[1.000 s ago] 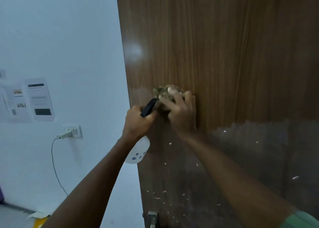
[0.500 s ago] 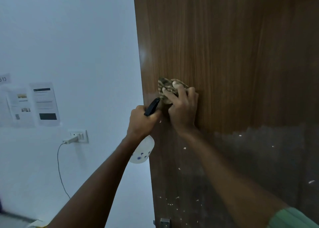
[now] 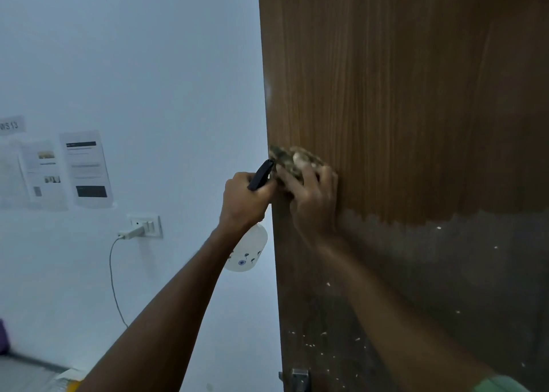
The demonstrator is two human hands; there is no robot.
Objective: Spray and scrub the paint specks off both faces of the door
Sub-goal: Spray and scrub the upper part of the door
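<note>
The brown wooden door (image 3: 416, 94) fills the right half of the head view, its lower part darker and dotted with white paint specks (image 3: 326, 335). My right hand (image 3: 312, 201) presses a mottled scrub cloth (image 3: 292, 160) against the door near its left edge. My left hand (image 3: 245, 198) grips a white spray bottle (image 3: 248, 253) by its neck. The bottle's black nozzle (image 3: 260, 174) points up at the cloth, and its body hangs below my fist.
A white wall (image 3: 133, 65) lies left of the door. On it hang printed papers (image 3: 80, 169) and a socket with a plugged-in charger (image 3: 139, 228) whose cable trails down. A metal door fitting (image 3: 298, 379) shows at the door's bottom edge.
The view has swung left, so the door's edge sits further right in the frame. My right hand has kept rubbing the cloth near that edge. My left hand still holds the bottle beside it.
</note>
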